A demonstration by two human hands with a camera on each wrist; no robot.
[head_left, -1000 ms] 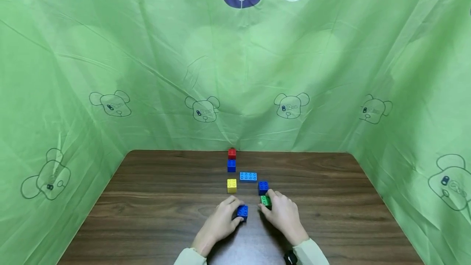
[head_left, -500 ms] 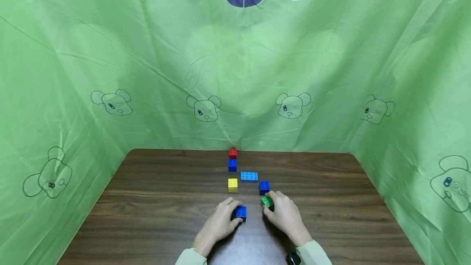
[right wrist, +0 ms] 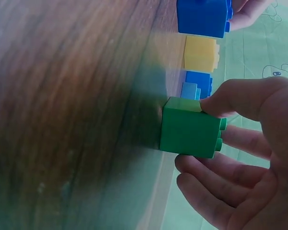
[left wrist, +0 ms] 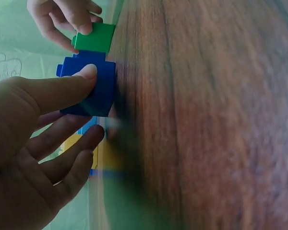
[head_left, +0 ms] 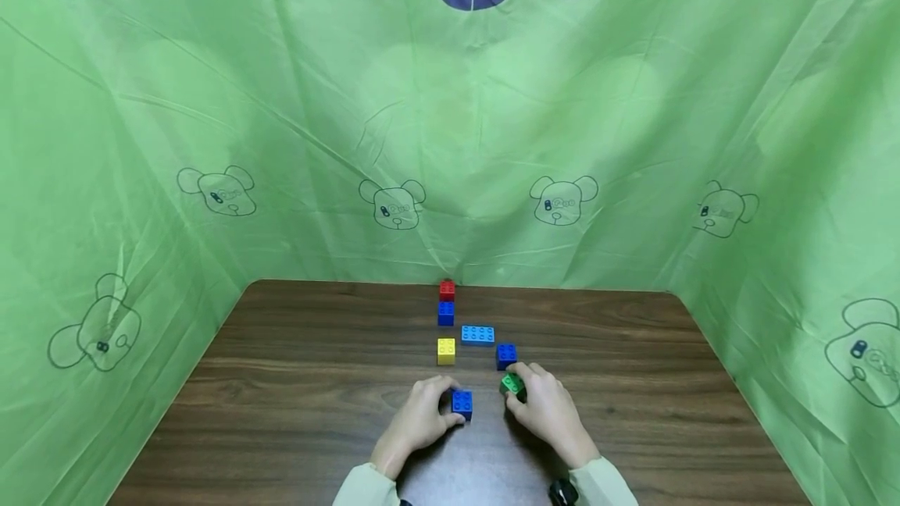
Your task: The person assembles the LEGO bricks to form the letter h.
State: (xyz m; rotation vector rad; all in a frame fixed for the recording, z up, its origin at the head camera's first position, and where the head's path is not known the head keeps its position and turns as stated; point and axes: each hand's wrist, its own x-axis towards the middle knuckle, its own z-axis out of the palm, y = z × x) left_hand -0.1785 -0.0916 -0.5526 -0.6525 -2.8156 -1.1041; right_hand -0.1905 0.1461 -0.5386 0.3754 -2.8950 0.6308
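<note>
My left hand (head_left: 419,416) holds a blue toy brick (head_left: 462,405) with four-studded top, low at the table's near middle. In the left wrist view the thumb lies along the side of that blue brick (left wrist: 98,91). To its right, my right hand (head_left: 551,410) pinches a green brick (head_left: 512,384), which sits at a slant. The right wrist view has the thumb on one face of the green brick (right wrist: 189,129) and fingertips at the opposite face. Just beyond it stands another blue brick (head_left: 506,356), apart from the fingers.
A yellow brick (head_left: 446,351), a long light-blue brick (head_left: 477,335), a further blue brick (head_left: 446,313) and a red brick (head_left: 447,290) stand farther back on the wooden table (head_left: 316,365). Green cloth (head_left: 464,100) hangs behind the table and along both sides.
The green brick has turned to a slant in my right hand and shifted slightly away from the blue brick beyond it. My left hand and its blue brick have barely moved.
</note>
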